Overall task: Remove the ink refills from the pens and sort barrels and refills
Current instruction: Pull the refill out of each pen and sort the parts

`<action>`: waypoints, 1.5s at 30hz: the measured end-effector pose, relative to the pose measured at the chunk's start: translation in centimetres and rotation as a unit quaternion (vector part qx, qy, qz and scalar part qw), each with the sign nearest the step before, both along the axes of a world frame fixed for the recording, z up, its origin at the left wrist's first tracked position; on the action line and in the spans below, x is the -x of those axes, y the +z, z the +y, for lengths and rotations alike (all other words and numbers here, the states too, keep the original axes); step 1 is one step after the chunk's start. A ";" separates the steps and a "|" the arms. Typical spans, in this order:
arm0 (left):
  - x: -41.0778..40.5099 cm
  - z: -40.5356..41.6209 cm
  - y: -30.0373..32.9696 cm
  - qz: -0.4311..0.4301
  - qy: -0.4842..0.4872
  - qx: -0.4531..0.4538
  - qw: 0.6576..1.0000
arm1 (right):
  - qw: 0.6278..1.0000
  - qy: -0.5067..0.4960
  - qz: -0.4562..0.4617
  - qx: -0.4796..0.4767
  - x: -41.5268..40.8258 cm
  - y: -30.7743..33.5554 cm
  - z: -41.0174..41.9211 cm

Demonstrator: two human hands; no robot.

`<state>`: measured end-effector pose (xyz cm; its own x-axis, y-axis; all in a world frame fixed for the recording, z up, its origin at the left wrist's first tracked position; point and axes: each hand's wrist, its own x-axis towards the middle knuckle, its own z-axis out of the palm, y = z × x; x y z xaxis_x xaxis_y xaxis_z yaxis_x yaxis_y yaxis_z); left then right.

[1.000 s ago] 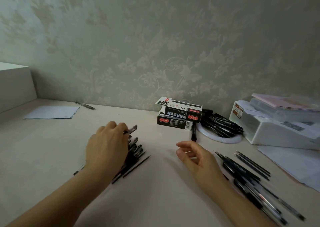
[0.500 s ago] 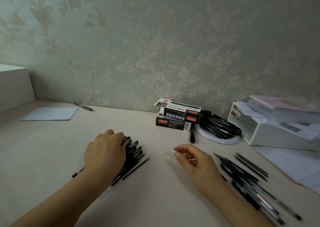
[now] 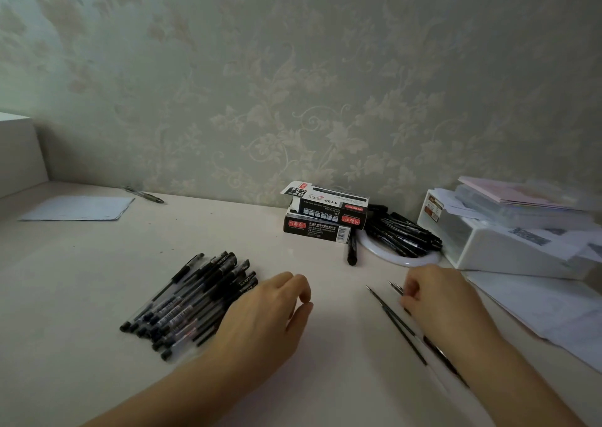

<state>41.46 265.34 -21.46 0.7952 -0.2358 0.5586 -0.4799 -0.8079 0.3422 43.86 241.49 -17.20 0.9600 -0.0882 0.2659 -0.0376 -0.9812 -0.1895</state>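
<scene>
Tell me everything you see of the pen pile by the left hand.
The pen pile is a loose bundle of black-inked pens with clear barrels, black caps and clips, lying flat on the desk, roughly parallel, caps toward the wall. Some bear white print. The left hand covers its near-right edge; contact is unclear.

Black pens (image 3: 192, 302); pale green floral wallpaper (image 3: 325, 84); cream desk (image 3: 81, 280).

Floral wallpaper (image 3: 325, 84), pale desk (image 3: 81, 280)
</scene>
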 end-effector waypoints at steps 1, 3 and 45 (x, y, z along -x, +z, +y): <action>-0.2 0.2 0.0 0.002 0.000 0.000 1.000 | 0.999 -0.020 0.033 0.029 0.1 0.2 -0.5; -0.6 0.7 0.0 0.005 0.001 -0.001 1.000 | 0.995 -0.039 0.071 0.049 0.2 0.3 -0.9; -1.4 0.7 -0.4 0.031 -0.050 0.022 0.998 | 0.792 0.229 0.070 -0.561 -0.4 -4.6 8.2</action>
<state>42.85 266.03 -21.87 0.8025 -0.2923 0.5202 -0.5344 -0.7399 0.4086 44.22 249.71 -21.80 0.9725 0.1727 0.1560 0.1770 -0.1139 -0.9776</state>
